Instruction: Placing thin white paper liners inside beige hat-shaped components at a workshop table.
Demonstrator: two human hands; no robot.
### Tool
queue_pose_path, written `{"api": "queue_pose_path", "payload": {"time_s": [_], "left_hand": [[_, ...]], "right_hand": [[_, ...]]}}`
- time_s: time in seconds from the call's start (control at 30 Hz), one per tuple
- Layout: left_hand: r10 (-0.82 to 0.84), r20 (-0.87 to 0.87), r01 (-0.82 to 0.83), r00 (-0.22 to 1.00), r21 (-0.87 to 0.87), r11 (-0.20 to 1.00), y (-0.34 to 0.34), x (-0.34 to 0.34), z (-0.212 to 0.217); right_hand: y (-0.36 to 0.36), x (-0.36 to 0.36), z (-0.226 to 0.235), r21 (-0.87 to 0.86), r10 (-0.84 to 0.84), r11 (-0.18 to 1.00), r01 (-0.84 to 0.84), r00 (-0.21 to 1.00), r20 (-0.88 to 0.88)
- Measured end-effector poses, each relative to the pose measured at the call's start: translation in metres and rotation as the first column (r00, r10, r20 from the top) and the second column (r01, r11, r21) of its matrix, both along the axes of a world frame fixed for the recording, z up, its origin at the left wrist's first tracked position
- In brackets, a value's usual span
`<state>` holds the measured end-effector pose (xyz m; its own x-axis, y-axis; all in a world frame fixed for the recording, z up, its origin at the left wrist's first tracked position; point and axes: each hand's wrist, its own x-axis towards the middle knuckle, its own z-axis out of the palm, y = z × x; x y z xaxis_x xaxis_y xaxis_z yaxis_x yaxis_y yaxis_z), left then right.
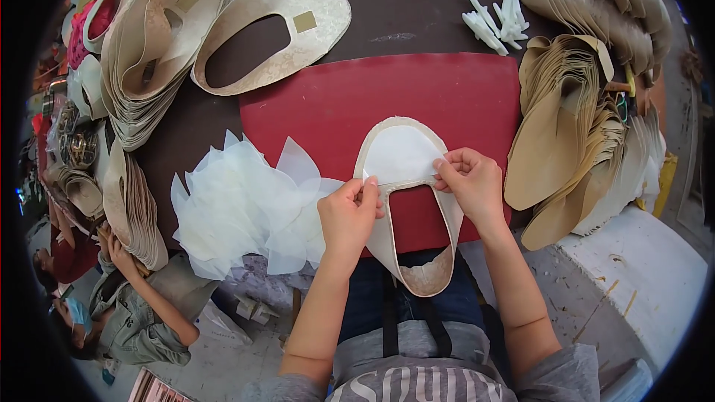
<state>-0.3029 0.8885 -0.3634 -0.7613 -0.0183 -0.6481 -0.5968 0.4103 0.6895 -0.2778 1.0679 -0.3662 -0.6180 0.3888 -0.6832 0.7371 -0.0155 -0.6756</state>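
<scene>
A beige shoe upper [381, 232] lies before me, its toe end away from me and its heel strap near my waist. On the inside of its toe sits a white toe lining piece [402, 150] with a straight near edge. My left hand [348, 212] is closed, thumb and fingers pinching the left corner of this edge. At the right corner my right hand [472, 179] pinches the same edge with thumb and forefinger. A heap of thin, whitish translucent toe pieces [242, 205] lies to the left of my left hand.
A red mat [387, 89] covers the dark table's near part. Another patterned upper [322, 26] lies behind it, near stacked uppers [126, 82] at left. White clip-like pieces [497, 22] and tan insole-shaped stacks [547, 152] are at right. A masked co-worker [138, 320] sits at lower left.
</scene>
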Motion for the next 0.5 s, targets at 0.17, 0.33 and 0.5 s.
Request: {"api": "queue_pose_path", "payload": {"time_s": [0.17, 0.33, 0.5], "left_hand": [[-0.323, 0.022, 0.313, 0.946, -0.32, 0.894, 0.0, -0.01, 0.008], [-0.618, -0.173, 0.378, 0.767, -0.656, 0.653, 0.001, -0.009, 0.0], [-0.576, -0.477, 0.33, 0.664, -0.504, 0.798, 0.0, -0.015, -0.011]], "right_hand": [[-0.002, -0.002, 0.002, 0.224, 0.141, 0.963, -0.15, 0.989, 0.055], [0.002, 0.008, -0.006, 0.571, 0.356, 0.771, -0.283, 0.934, -0.017], [0.018, 0.015, 0.004, 0.334, 0.36, 0.906, -0.258, 0.887, -0.289]]}}
